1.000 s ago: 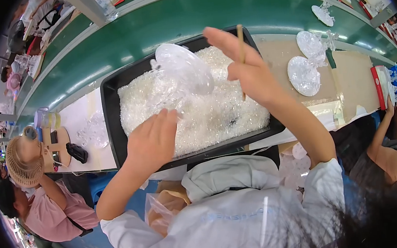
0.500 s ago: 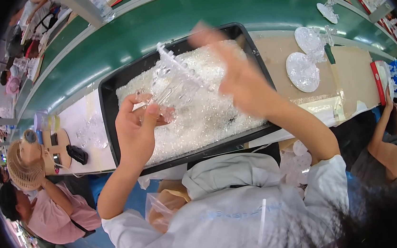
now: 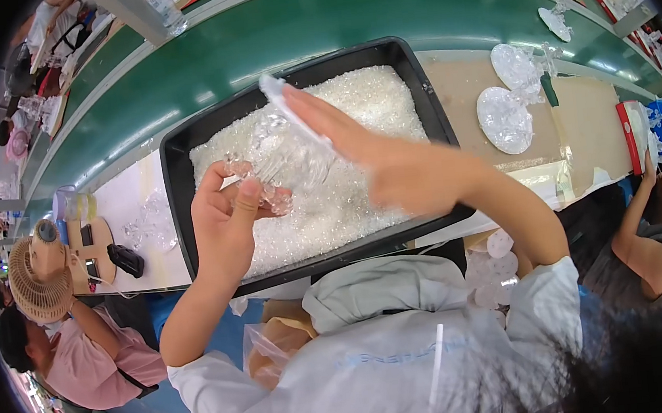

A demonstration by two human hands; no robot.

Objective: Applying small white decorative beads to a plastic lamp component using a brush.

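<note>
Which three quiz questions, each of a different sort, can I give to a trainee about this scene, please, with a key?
1. Which hand grips the clear piece?
2. What fills the black tray: A, green leaves; B, glittering granules; C, folded cloth?
3. Complete with "extended" or "curled": the fingers of the right hand are ____.

Key:
1. The left hand.
2. B.
3. Extended.

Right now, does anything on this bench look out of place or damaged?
Slightly: the cardboard right of the black tray looks worn, with a ragged near edge and shiny tape on it. The tray also sits at a slant, though fisheye bending may exaggerate that. The clear piece is tilted, but the left hand holds it.
</note>
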